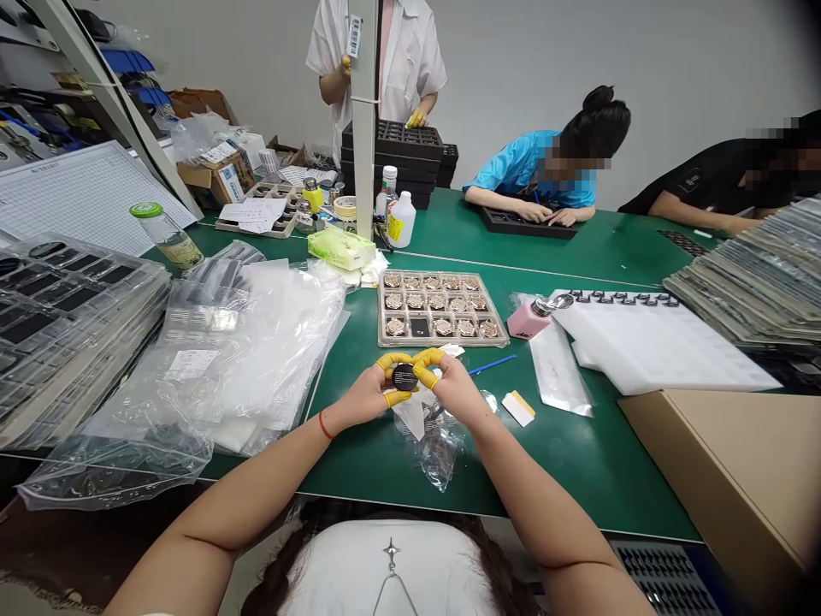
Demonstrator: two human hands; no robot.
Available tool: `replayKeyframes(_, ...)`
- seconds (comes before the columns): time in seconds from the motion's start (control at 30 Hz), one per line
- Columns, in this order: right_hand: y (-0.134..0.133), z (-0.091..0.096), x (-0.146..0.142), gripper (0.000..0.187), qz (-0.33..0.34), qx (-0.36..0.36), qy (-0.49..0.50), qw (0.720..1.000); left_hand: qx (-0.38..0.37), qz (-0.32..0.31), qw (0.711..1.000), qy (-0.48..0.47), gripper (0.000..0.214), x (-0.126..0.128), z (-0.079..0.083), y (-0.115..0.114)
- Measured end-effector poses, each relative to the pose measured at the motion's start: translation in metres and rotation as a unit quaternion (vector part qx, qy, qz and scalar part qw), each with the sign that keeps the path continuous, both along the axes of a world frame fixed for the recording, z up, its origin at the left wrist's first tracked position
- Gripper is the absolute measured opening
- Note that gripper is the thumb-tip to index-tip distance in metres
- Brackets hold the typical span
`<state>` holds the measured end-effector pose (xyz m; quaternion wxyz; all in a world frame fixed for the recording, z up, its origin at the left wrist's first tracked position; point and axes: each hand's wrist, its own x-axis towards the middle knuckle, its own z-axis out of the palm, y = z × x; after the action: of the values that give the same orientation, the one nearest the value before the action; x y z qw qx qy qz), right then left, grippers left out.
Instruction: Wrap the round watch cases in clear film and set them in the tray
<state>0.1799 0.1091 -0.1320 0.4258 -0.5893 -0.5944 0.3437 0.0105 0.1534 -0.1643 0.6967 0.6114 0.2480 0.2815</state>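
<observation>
Between my two hands is a small round black disc (pixel 404 377) with fine pale print on its face. My left hand (pixel 369 392), in yellow finger cots, grips its left side with thumb and fingers. Also wearing yellow cots, my right hand (pixel 447 382) pinches the disc at its upper right edge. Just beyond them lies a clear compartment tray (pixel 442 339) of round metallic parts; one front compartment shows a dark square instead. Under my hands are a crumpled clear plastic bag (pixel 441 453) and a white paper scrap (pixel 411 417). A thin blue stick (pixel 493 365) rests near my right hand.
Plastic bags and foam sheets (pixel 256 342) cover the left, beside stacked trays (pixel 77 342). A pink pump bottle (pixel 529 320), white foam (pixel 667 342) and a cardboard box (pixel 724 479) stand right. A white post (pixel 364 128) rises behind the tissue pack (pixel 341 247). Co-workers sit and stand across the table.
</observation>
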Motion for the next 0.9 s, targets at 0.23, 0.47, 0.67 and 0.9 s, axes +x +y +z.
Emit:
replayKeyframes(0.23,-0.0011,-0.0013,-0.0017,0.009,-0.007,0.000,-0.008,1.000,0.013,0.002,1.000,0.004,0.051,-0.0008,-0.0027,0.0009)
replayKeyframes(0.47,-0.0021,0.0008,-0.0032,0.008,-0.015,0.002,-0.014,1.000,0.014,0.004,1.000,0.012,0.050,-0.0001,-0.0041,0.0006)
replayKeyframes(0.67,-0.0028,0.0021,-0.0035,0.007,-0.014,0.001,-0.012,1.000,0.036,0.008,0.999,0.018,0.051,-0.0008,-0.0083,0.0017)
replayKeyframes(0.9,-0.0036,0.0012,-0.0044,0.006,-0.024,0.011,-0.031,0.999,0.047,0.005,0.998,0.035,0.052,-0.0011,-0.0077,0.0020)
